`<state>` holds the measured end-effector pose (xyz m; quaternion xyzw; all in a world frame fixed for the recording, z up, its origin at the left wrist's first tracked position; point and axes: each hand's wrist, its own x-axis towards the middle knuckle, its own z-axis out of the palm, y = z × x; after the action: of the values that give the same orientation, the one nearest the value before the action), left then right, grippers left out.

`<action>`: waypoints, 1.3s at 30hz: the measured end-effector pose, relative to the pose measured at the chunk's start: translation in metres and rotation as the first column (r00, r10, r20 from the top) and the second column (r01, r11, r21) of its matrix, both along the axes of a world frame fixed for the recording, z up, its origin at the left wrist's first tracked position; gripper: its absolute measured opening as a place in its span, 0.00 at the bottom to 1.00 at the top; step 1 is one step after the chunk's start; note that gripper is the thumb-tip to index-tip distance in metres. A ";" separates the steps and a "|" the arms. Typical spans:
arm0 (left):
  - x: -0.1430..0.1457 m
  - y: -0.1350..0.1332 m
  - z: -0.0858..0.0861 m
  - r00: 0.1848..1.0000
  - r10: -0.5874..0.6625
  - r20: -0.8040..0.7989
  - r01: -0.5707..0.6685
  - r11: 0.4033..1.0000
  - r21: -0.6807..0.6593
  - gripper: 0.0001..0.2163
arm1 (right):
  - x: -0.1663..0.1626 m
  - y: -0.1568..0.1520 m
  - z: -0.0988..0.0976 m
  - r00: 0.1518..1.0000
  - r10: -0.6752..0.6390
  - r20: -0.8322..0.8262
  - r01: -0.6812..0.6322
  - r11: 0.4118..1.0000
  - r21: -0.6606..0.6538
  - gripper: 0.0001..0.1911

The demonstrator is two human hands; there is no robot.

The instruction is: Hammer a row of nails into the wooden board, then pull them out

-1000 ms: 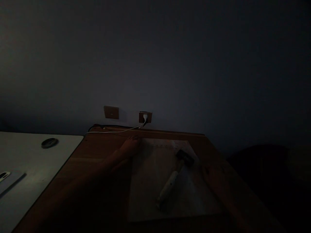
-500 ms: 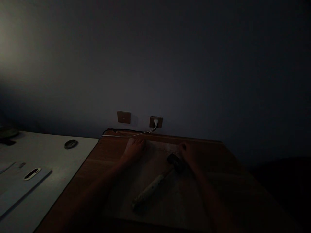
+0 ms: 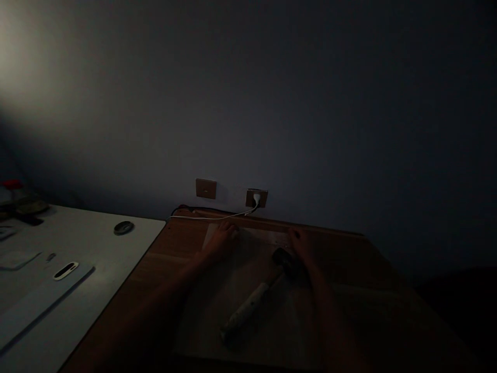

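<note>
The light is very dim. A pale flat board or sheet (image 3: 248, 324) lies on the brown wooden table. At its far edge, left of the middle, rests my left hand (image 3: 225, 239), fingers bent and held together. My right hand (image 3: 302, 243) is curled into a closed shape at the far right corner of the sheet. What either hand has in its fingers is too dark to make out. Several tiny light bits (image 3: 281, 242) lie between the hands. A hammer (image 3: 248, 305) with a dark head and pale handle lies diagonally on the sheet, its head near my right hand.
The wooden table (image 3: 155, 264) meets the wall, where a plugged socket (image 3: 257, 198) and a blank plate (image 3: 206, 188) sit. A white cable (image 3: 217, 218) runs along the back edge. To the left, a white table (image 3: 97, 248) holds a dark round ring (image 3: 123, 227) and other items.
The view has shifted left, so everything appears farther right. Fewer tiny bits show between the hands. Both hands stay at the sheet's far edge and the hammer lies as before.
</note>
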<state>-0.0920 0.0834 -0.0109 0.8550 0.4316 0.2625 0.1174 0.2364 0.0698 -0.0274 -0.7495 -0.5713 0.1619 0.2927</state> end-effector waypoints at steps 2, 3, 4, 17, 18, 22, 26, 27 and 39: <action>-0.004 0.004 0.007 0.999 -0.005 0.034 0.006 1.000 -0.028 0.11 | 0.005 -0.001 0.000 0.999 0.030 -0.023 -0.031 0.999 -0.017 0.20; -0.005 0.007 0.012 0.999 -0.015 0.052 0.018 0.998 -0.054 0.11 | 0.007 -0.001 -0.001 0.998 0.050 -0.034 -0.051 0.998 -0.030 0.20; -0.006 0.010 0.017 0.997 -0.027 0.073 0.033 0.996 -0.082 0.11 | 0.009 -0.002 -0.001 0.997 0.069 -0.044 -0.071 0.997 -0.044 0.20; -0.020 0.023 0.035 0.981 -0.140 -0.134 0.109 0.970 -0.216 0.14 | 0.001 -0.013 0.020 0.977 0.214 0.003 -0.214 0.975 -0.059 0.07; -0.023 0.023 0.033 0.980 -0.142 -0.141 0.109 0.969 -0.221 0.14 | -0.001 -0.013 0.021 0.974 0.226 0.006 -0.225 0.973 -0.059 0.07; -0.030 0.024 0.031 0.974 -0.165 -0.157 0.124 0.962 -0.242 0.12 | -0.006 -0.017 0.024 0.963 0.268 0.021 -0.266 0.962 -0.065 0.05; -0.029 0.021 0.035 0.970 -0.205 -0.132 0.166 0.952 -0.256 0.10 | -0.005 -0.019 0.029 0.954 0.296 0.039 -0.295 0.955 -0.044 0.06; -0.029 0.021 0.035 0.971 -0.207 -0.120 0.171 0.951 -0.257 0.10 | -0.004 -0.019 0.030 0.953 0.300 0.039 -0.299 0.954 -0.033 0.06; -0.016 0.029 0.030 0.949 -0.016 0.315 0.130 0.931 -0.341 0.06 | -0.015 -0.013 0.034 0.921 0.385 -0.049 -0.384 0.923 0.040 0.07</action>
<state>-0.1085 0.1126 0.0190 0.7837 0.4161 0.3046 0.3464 0.2214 0.0570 0.0069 -0.6136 -0.7012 0.2284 0.2821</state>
